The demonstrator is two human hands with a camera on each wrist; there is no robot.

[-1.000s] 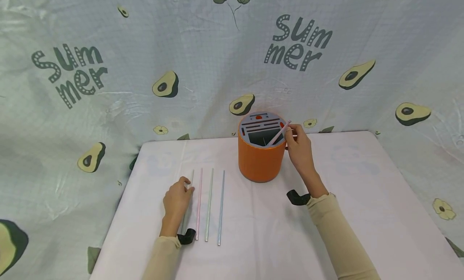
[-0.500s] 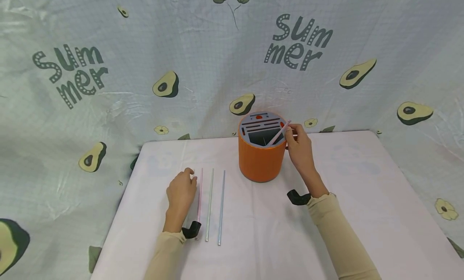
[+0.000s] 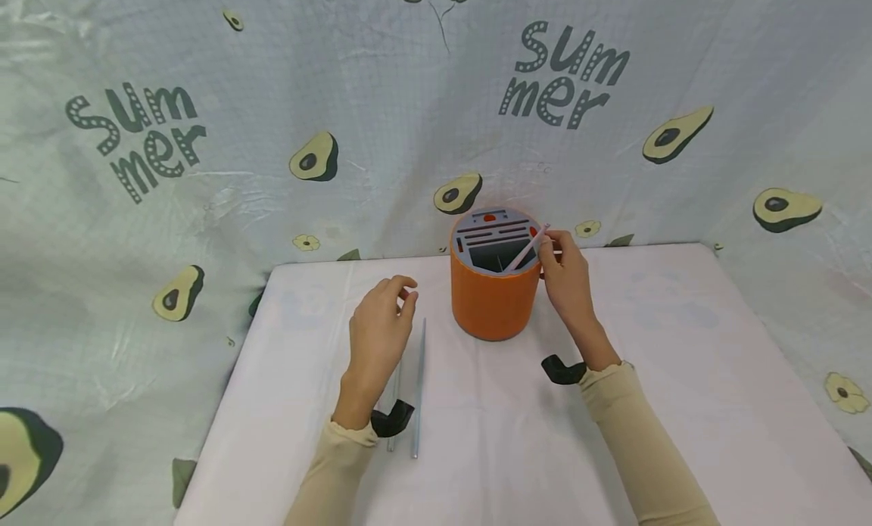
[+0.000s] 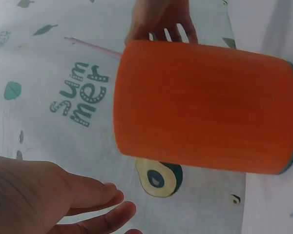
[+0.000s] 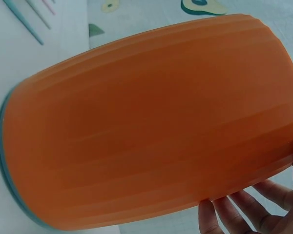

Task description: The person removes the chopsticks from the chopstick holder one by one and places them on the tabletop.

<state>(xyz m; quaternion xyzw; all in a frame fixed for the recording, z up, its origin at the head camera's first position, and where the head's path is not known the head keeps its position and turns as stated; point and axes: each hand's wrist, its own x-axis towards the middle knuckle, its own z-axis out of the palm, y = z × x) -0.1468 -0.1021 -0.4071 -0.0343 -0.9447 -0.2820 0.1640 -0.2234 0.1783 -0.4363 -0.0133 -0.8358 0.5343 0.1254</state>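
My right hand grips the upper side of an orange round desk organizer with a grey slotted top, thumb at the rim and fingers on the outer wall. A thin pink straw-like stick leans out of its large compartment near that hand. My left hand hovers left of the organizer, over the row of sticks, fingers loosely bent and nothing between them. Below it, a blue stick and part of a pale green stick lie on the table. Another pink stick shows in the right wrist view.
The sticks lie on a white-covered table. Right behind the organizer hangs a pale curtain printed with avocados and the word summer. Black wrist mounts stick out from both wrists.
My left hand has lifted off the leftmost sticks and moved right and forward, toward the organizer. The right hand, the organizer and the stick in it stay put.
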